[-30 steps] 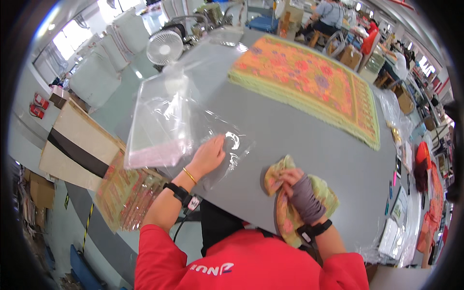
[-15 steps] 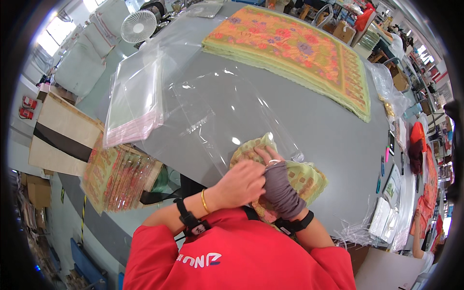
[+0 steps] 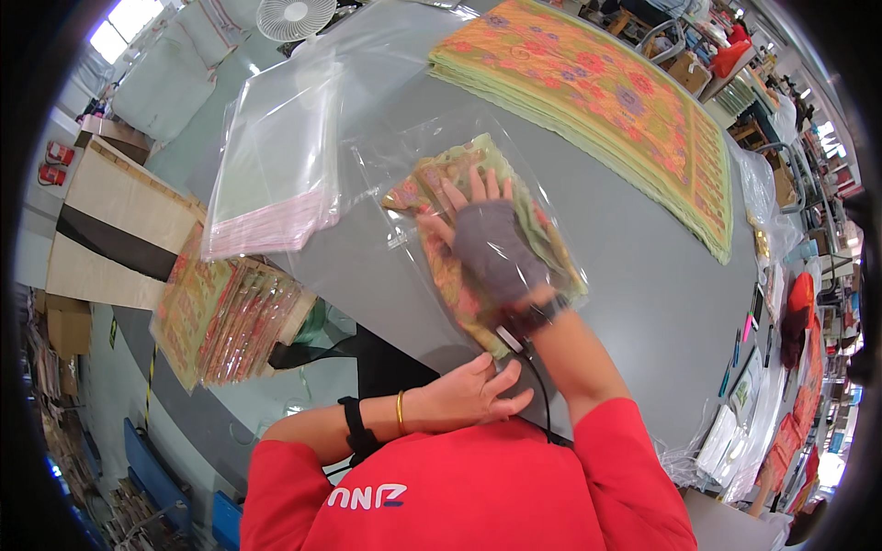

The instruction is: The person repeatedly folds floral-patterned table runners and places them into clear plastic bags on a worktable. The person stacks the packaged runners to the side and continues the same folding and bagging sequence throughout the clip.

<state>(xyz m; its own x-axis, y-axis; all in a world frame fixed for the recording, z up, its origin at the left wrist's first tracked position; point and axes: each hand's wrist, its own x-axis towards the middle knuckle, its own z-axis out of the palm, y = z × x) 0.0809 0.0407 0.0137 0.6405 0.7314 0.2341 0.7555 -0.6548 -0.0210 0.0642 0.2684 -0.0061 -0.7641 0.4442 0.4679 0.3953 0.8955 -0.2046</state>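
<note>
**Right hand deep in the bag, left hand at its mouth**

We see the right hand (image 3: 491, 243), in a grey fingerless glove, pushed inside a clear plastic bag (image 3: 459, 211), fingers spread flat on a folded patterned cloth (image 3: 450, 184) that lies within it. The hand is open and pressing, not gripping. The bag's long axis runs from the person's chest outward and a little to the left, and the cloth sits toward its far, closed end, straight ahead of the fingertips. The left hand (image 3: 473, 390) rests at the near, open end by the right wrist, fingers loosely curled (whether it pinches the film we cannot tell). So the right hand is the nearer one to the cloth.

All this lies on a grey table (image 3: 643, 285). To the left sits a stack of empty clear bags (image 3: 271, 156); beyond, a pile of large patterned cloths (image 3: 597, 101). Packed cloths (image 3: 225, 317) stand off the table's left edge, and a fan (image 3: 292, 14) at its far end.
</note>
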